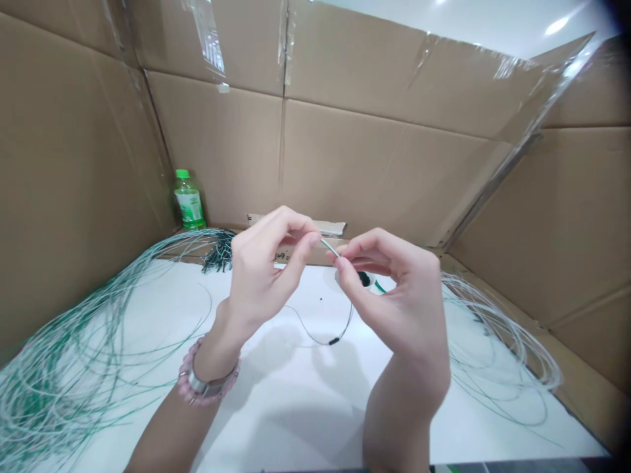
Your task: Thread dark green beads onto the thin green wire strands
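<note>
Between my hands, raised above the white table, runs a short stretch of thin green-and-white wire [330, 247]. My left hand [269, 263] pinches its upper end between thumb and fingertips. A little lower, my right hand [394, 282] pinches it the same way. Beneath them hangs a loop of thin wire carrying a small black sleeve [334, 341]; whether it joins the pinched stretch is hidden by my fingers. Just behind my right hand, partly covered, stands a small white container [365, 278] with black bits in it.
A large tangle of green and white wires [73, 355] spreads along the left, ending in a dark bunch [218, 251]. More pale wires [513, 335] curl at the right. A green-capped bottle [189, 202] stands in the back left corner. Cardboard walls [384, 171] enclose the white tabletop [296, 407].
</note>
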### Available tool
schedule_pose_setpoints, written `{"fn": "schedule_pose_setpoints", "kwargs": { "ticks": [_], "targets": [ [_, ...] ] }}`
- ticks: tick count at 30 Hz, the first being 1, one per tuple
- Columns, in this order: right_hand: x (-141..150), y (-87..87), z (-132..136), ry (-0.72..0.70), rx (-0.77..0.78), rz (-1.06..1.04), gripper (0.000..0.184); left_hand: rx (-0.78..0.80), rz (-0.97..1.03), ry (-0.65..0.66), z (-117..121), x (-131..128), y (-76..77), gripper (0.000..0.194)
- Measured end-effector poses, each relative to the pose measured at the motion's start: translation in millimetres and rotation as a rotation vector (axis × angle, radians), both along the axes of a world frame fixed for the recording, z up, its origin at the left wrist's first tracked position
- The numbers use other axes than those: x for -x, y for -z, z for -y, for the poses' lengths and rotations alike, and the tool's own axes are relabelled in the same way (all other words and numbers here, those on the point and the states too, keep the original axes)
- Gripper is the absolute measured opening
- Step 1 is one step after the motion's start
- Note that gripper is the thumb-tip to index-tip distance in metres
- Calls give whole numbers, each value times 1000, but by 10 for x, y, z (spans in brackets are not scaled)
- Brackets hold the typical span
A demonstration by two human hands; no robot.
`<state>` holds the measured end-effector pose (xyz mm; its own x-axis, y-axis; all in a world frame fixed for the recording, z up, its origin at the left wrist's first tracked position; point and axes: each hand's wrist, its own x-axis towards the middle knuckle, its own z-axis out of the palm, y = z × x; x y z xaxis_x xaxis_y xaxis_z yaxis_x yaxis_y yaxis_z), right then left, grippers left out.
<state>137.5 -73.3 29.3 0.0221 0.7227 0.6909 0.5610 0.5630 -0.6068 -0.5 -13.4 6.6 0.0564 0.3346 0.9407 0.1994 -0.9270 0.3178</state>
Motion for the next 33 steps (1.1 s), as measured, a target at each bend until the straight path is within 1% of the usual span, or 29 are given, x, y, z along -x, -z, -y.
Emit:
{"fn": "schedule_pose_setpoints", "kwargs": {
  "ticks": [3,4,7,9,11,13,15,17,20,23,26,33],
  "targets": [
    [-52,-5,-7,-41,90,43,2,7,-8,3,-3,-6,3,6],
    [-66,-8,-13,-44,98,33,4,10,-17,5,-3,-9,4,6],
    [-78,-13,-29,-37,63,-38,11,37,-36,2,1,-18,7,6],
    [-62,-11,-38,-66,34,-69,8,74,-35,19,7,-25,9,7],
    [-42,-2,-43,-98,5,-80,4,151,-9,92,9,-29,9,7],
    [-30,8,-43,-103,-25,-90,8,251,43,192,2,-29,9,9],
    [-31,17,-39,-85,-47,-104,10,335,96,262,-14,-24,7,13],
    [-39,20,-35,-72,-59,-114,10,393,126,287,-30,-18,4,16],
    [-50,19,-31,-64,-64,-110,10,448,135,319,-34,-15,-5,14],
    [-52,15,-31,-68,-53,-86,10,446,117,347,-16,-23,-15,9],
    [-49,11,-28,-71,-28,-54,10,427,86,348,6,-30,-25,8],
    [-52,7,-29,-52,-20,-20,10,350,19,275,47,-10,-43,7]
  ]
}}
